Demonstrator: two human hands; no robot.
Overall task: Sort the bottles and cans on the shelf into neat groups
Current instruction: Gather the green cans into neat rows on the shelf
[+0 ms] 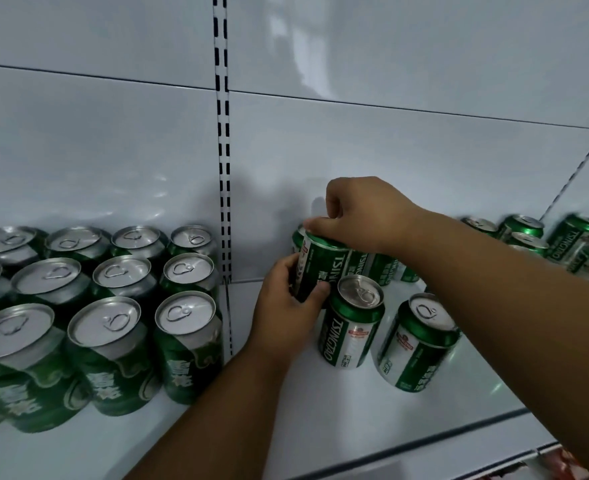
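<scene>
A green and white Tsingtao can (pixel 321 263) stands near the back of the white shelf (pixel 338 424). My left hand (pixel 286 313) wraps its lower side and my right hand (pixel 362 216) grips its top rim. Two more Tsingtao cans stand just in front: one (pixel 352 323) touches my left hand, the other (pixel 418 341) sits under my right forearm. More green cans (pixel 372 268) are partly hidden behind my right hand. On the left stands a tidy block of dark green cans (pixel 113 306) in rows.
Several more Tsingtao cans (pixel 570 244) crowd the far right against the back panel. A slotted upright (pixel 223 168) splits the back wall between the two bays. Something red (pixel 563 462) shows below the shelf edge at bottom right.
</scene>
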